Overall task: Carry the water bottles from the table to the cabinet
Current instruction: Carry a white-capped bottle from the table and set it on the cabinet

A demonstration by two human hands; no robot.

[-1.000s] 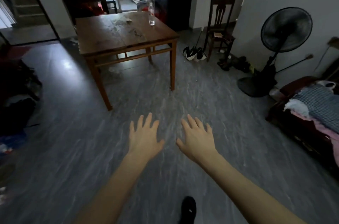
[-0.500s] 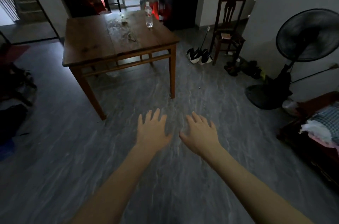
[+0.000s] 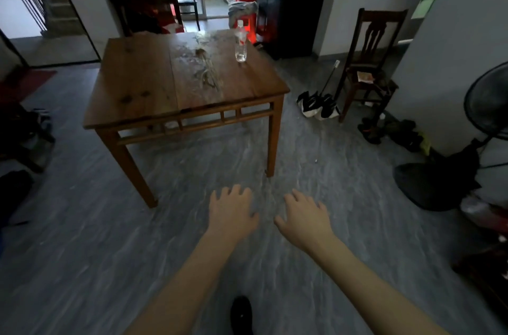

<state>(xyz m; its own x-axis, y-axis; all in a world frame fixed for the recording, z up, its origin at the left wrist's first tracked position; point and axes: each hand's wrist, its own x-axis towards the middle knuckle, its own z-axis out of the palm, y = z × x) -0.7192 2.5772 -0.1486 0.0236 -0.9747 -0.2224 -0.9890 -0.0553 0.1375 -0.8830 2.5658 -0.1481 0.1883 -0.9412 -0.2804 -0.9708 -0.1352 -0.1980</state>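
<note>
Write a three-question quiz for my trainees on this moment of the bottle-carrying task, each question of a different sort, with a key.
1. True or false: the left hand holds the water bottle.
2. The bottle stands: A) on the wooden table, B) on the wooden chair, C) on the floor.
3. Fill in: both hands, the right hand too, hang over the ____ with fingers spread.

Key: 1 false; 2 A; 3 floor.

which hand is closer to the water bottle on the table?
Left, marginally. Left hand hangs almost straight below the water bottle; right hand is off to its right. Both are far short, empty.
</note>
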